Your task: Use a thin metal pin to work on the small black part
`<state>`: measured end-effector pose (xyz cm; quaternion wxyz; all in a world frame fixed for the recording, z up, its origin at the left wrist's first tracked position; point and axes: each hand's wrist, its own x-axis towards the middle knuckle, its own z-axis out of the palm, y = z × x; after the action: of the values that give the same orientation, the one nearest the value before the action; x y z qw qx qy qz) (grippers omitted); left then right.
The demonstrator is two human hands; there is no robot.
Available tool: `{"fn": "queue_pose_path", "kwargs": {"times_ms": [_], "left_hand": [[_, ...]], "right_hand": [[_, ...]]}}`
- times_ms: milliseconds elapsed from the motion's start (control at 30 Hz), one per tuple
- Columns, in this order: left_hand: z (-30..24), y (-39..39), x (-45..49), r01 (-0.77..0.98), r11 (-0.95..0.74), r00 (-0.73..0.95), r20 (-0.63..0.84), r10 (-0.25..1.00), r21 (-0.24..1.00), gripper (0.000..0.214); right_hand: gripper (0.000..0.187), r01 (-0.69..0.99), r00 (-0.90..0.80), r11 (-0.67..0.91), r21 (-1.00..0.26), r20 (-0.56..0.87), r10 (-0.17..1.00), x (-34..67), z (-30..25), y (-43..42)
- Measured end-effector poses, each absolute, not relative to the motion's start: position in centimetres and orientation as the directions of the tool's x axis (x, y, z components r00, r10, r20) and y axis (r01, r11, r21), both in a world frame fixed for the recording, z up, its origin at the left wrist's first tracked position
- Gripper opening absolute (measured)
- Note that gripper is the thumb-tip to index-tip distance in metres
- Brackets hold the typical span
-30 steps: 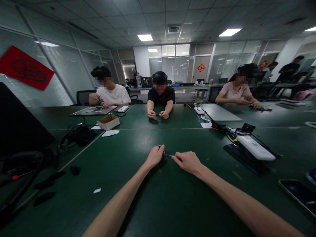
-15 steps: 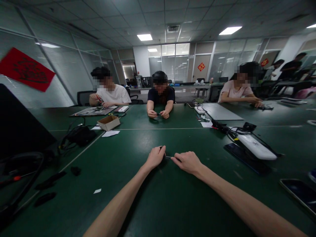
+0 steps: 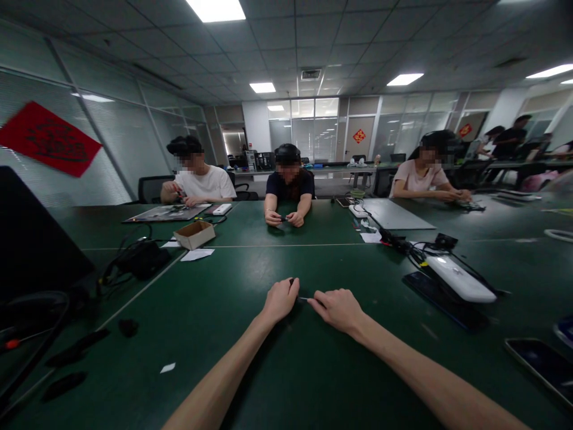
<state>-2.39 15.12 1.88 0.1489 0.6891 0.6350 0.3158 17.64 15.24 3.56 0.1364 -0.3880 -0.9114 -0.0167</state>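
Note:
Above the green table (image 3: pixel 286 364), my two hands face each other close to the middle of the view. My left hand (image 3: pixel 281 300) is closed round a small dark piece (image 3: pixel 292 281); only a bit of it shows at the thumb, so its kind is hidden. Pinched in my right hand (image 3: pixel 338 309) is a thin metal-shafted tool (image 3: pixel 303 298), its handle covered by the fingers. The shaft points left, toward the dark piece. Whether its tip touches that piece I cannot tell.
Left lie several black pieces (image 3: pixel 128 326), a white scrap (image 3: pixel 168 368), a cable bundle (image 3: pixel 143 257) and an open cardboard box (image 3: pixel 195 235). Right are a white power bank-like block (image 3: pixel 461 279), dark phones (image 3: pixel 544 364) and a grey board (image 3: pixel 396 214). Three people work across the table.
The view has tipped upward a little, so the table and hands sit lower in the picture. Both hands keep nearly the same grip and spacing.

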Motion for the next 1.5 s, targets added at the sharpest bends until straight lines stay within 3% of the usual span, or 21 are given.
{"fn": "queue_pose_path", "kwargs": {"times_ms": [200,333,533,767,1167,1500], "left_hand": [[1.75,15.48,-2.55,0.728,-0.143,-0.023,0.232,0.972,0.670,0.054],[1.58,15.28,-2.77,0.680,-0.167,0.000,0.228,0.974,0.714,0.055],[1.77,15.31,-3.03,0.577,-0.170,-0.062,0.251,0.966,0.798,0.057],[1.40,15.43,-3.00,0.622,-0.178,-0.034,0.253,0.967,0.763,0.057],[1.51,15.35,-2.96,0.654,-0.184,-0.012,0.253,0.967,0.733,0.056],[1.59,15.32,-2.82,0.684,-0.179,0.008,0.238,0.971,0.707,0.055]], "right_hand": [[0.048,0.742,-0.614,0.664,-0.096,0.302,0.729,17.44,3.44,15.37],[0.048,0.741,-0.562,0.640,-0.203,0.334,0.757,17.58,3.31,15.69],[0.046,0.666,-0.646,0.717,-0.208,0.321,0.693,17.70,3.18,15.63],[0.047,0.653,-0.691,0.751,-0.099,0.328,0.644,17.56,3.07,15.75],[0.046,0.651,-0.671,0.739,-0.174,0.323,0.667,17.69,3.21,15.65],[0.046,0.663,-0.687,0.743,-0.096,0.319,0.654,17.60,3.41,15.60]]}}
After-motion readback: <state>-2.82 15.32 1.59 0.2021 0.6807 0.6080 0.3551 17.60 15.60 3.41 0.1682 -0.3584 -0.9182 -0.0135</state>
